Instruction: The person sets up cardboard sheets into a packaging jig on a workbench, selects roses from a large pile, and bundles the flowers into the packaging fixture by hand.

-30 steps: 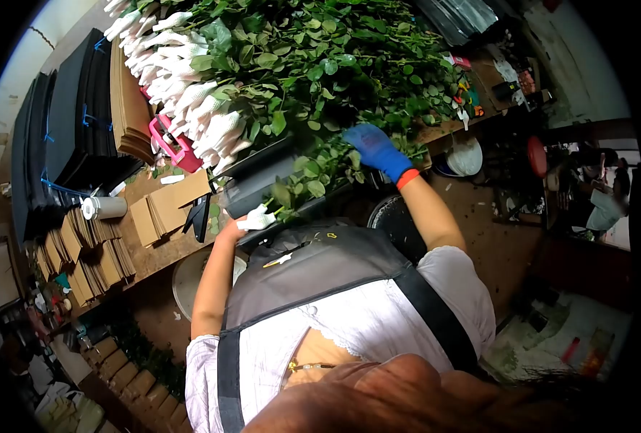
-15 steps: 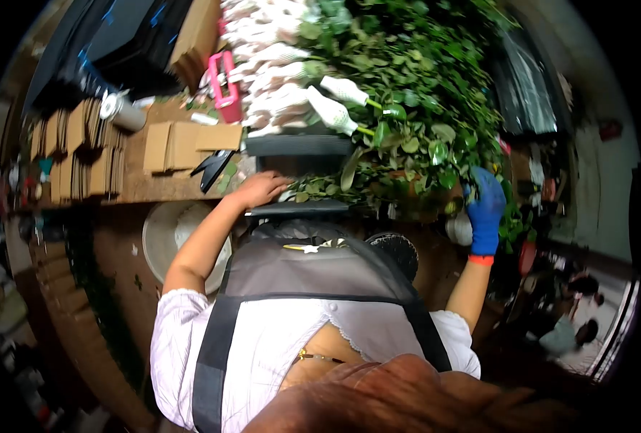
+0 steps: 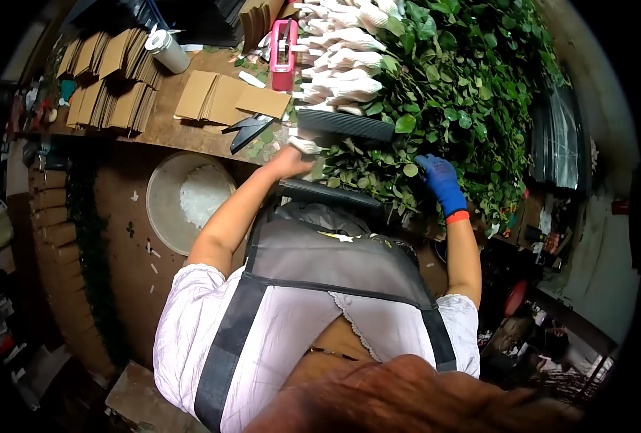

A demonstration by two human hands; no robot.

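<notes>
My bare left hand [image 3: 289, 163] is at the left end of a dark ribbed trough [image 3: 335, 193], next to a white-netted flower head [image 3: 305, 145]; its fingers are partly hidden and what they grip is unclear. Leafy stems [image 3: 363, 169] lie in the trough, running to the right. My right hand [image 3: 436, 173], in a blue glove with an orange cuff, touches the leaves at the right end, its fingertips lost among them. Behind the trough lies a big heap of leafy stems [image 3: 472, 94] with white-netted heads [image 3: 345, 65] on its left side.
Cardboard pieces [image 3: 223, 97], black scissors [image 3: 248, 133], a pink tool [image 3: 283, 56] and a white bottle [image 3: 167, 51] are on the table [image 3: 147, 130]. A round tub [image 3: 163, 209] with white scraps stands below its edge. Plastic-wrapped black material [image 3: 564, 141] lies at the right.
Two white-netted heads no longer stick out over the leaves. My right hand has moved from the heap's far right edge inward to the stems in the trough. The view has shifted.
</notes>
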